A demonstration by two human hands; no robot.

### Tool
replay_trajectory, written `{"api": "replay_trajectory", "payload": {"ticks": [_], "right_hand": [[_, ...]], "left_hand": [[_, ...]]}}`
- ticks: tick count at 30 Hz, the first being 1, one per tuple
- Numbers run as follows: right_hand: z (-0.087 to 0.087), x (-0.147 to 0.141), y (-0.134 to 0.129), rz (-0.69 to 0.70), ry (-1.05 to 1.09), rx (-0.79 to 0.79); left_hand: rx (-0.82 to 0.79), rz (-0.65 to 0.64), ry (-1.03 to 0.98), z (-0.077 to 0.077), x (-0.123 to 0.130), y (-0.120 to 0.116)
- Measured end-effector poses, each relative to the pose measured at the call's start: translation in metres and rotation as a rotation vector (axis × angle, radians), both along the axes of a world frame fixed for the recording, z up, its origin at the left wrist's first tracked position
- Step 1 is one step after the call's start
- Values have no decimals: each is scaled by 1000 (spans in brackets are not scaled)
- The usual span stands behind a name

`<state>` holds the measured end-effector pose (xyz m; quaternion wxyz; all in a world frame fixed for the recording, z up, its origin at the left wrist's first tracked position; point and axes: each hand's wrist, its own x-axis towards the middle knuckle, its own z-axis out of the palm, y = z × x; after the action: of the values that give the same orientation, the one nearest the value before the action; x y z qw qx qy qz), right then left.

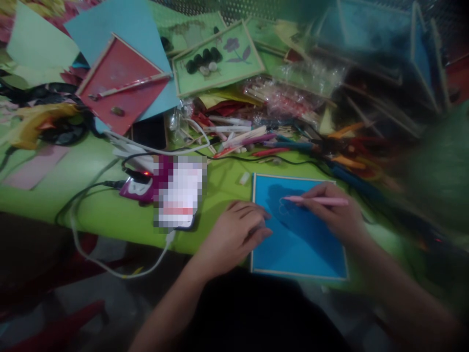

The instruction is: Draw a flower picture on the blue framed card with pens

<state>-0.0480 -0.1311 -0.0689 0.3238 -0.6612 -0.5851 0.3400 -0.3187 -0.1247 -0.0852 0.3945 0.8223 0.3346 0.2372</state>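
A blue board [293, 254] with thin pale wooden strips along its edges lies on the green table in front of me. My right hand [331, 210] pinches a pink pen [326, 200], its tip touching the upper part of the blue surface. Near that tip is a faint, small outline of rounded loops [284, 206]. My left hand [244, 227] rests across the board's left edge, fingers loosely bent and thumb apart from them. Whether anything small lies under its fingers is hard to see.
Left of the board, a phone [179, 195] on a white cable leans by a purple power strip [137, 190]. A yellow glue gun [40, 122] lies far left. Behind are pens and sticks [242, 137], a red framed board [120, 83] and a green framed picture [220, 58].
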Motion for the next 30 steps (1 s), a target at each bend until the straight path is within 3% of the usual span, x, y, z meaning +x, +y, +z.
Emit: {"api": "replay_trajectory", "payload": {"ticks": [30], "right_hand": [[-2, 8, 0, 22, 66, 9]], "left_hand": [[-8, 13, -42, 0, 0, 0]]}}
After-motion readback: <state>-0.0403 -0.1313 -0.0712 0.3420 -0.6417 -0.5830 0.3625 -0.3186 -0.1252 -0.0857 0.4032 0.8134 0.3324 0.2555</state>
